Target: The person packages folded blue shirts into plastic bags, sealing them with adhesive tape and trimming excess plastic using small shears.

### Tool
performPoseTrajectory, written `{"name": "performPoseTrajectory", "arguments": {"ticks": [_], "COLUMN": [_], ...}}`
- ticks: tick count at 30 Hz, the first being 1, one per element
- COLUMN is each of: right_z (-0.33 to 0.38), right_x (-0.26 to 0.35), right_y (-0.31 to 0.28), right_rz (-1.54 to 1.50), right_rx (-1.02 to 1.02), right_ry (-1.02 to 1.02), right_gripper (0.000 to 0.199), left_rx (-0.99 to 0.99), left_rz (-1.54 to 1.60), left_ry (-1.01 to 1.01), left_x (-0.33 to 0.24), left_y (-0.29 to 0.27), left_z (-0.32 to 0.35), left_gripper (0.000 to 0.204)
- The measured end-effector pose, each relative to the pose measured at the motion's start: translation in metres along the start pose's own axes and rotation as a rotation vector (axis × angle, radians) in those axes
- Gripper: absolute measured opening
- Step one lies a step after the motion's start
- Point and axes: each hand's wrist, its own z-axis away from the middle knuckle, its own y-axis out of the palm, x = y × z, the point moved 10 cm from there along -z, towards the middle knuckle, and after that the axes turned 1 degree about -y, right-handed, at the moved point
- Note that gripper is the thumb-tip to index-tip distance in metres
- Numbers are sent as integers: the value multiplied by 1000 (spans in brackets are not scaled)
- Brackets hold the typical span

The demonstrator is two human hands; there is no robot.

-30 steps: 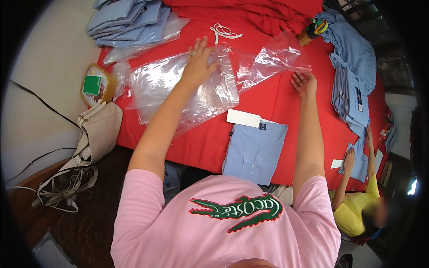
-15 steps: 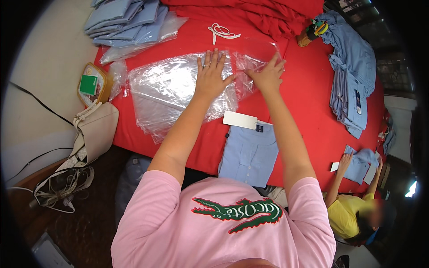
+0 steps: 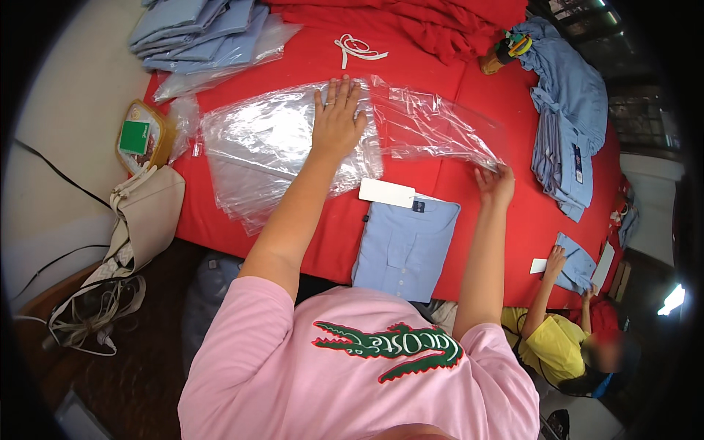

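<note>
My left hand point(image 3: 338, 121) lies flat, fingers stretched out, on a spread of clear plastic bags point(image 3: 253, 139) on the red-covered table. To its right, my right hand point(image 3: 496, 185) has its fingers closed on the end of one clear plastic bag point(image 3: 433, 128). This bag stretches from the pile toward the right, with its left end beside my left hand. A folded light-blue shirt point(image 3: 407, 249) lies between my forearms at the table's near edge. A blank white card tag point(image 3: 386, 193) rests at its collar.
Folded blue garments point(image 3: 198, 33) are stacked at the far left. A white cord point(image 3: 357, 50) and bunched red cloth point(image 3: 411, 22) lie at the back. More blue shirts point(image 3: 568, 139) hang over the right side. A yellow-sleeved co-worker point(image 3: 554, 348) handles a blue garment at the right.
My right hand has moved right and nearer, drawing one clear bag out from the pile. My left hand stays flat on the bags. The co-worker's hands have shifted on their garment.
</note>
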Motion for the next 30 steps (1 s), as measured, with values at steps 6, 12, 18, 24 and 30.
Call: {"name": "performPoseTrajectory", "arguments": {"ticks": [6, 12, 18, 24, 30], "right_z": [44, -23, -111, -49, 60], "right_x": [21, 43, 41, 82, 144], "right_y": [-38, 11, 60, 88, 54], "right_rz": [185, 353, 753, 1090, 949], "right_rx": [161, 305, 409, 300, 230], "right_ry": [97, 377, 132, -489, -491], "right_gripper": [38, 92, 51, 31, 36], "left_rx": [-9, 64, 110, 84, 64], "left_rz": [-35, -68, -40, -18, -63], "left_ry": [6, 23, 132, 113, 82], "left_x": [-1, -4, -14, -4, 6], "left_y": [-1, 1, 3, 7, 14], "left_z": [-1, -2, -6, -7, -17], "left_gripper": [67, 69, 69, 76, 78]}}
